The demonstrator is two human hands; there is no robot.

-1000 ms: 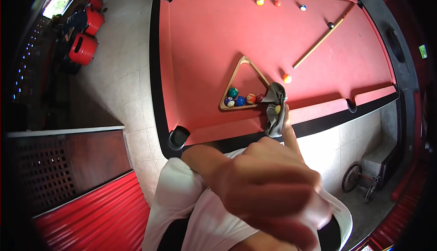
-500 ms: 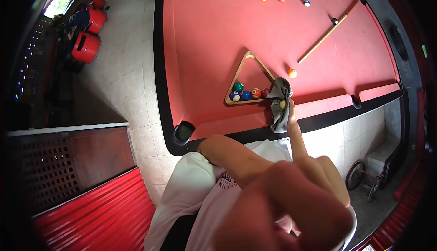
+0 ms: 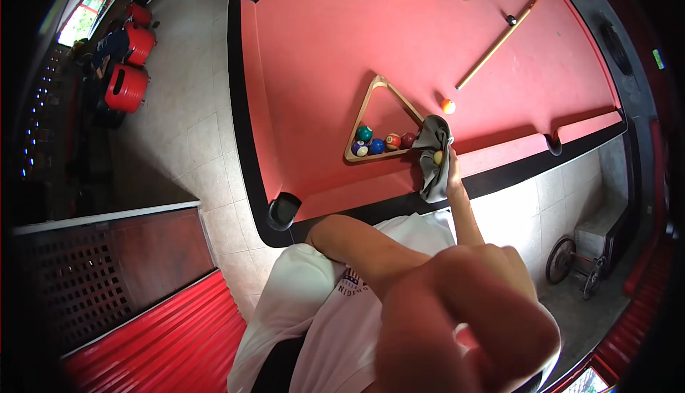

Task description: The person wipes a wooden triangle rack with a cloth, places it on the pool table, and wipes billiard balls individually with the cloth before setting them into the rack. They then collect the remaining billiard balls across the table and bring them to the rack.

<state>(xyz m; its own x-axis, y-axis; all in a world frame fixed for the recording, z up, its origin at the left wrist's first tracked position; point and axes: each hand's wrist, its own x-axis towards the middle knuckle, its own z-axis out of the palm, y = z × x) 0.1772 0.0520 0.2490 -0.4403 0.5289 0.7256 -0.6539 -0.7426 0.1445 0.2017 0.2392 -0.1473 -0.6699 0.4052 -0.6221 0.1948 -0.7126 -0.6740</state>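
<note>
My right hand (image 3: 454,170) grips a grey cloth (image 3: 432,136) over the near cushion. A pale yellowish pool ball (image 3: 438,157) shows in the folds of the cloth. Close to the camera, my left hand (image 3: 446,297) is large and blurred, its fingers bent; their tips are hidden. Beside the cloth lies a wooden triangle rack (image 3: 378,80). Along its near side sit several balls: a green ball (image 3: 365,133), a white and purple ball (image 3: 359,148), a blue ball (image 3: 377,146), an orange-red ball (image 3: 392,141) and a maroon ball (image 3: 408,140).
An orange striped ball (image 3: 448,106) rests right of the rack on the pink pool table (image 3: 314,50). Beyond it lie a cue (image 3: 499,47), a black ball (image 3: 511,20) and several other balls. A corner pocket (image 3: 284,211) is at the near left. Red drum seats (image 3: 127,88) stand further left.
The whole view has shifted slightly, so the table appears a little further left and up. My left hand has moved a little near the camera. My right hand still holds the cloth.
</note>
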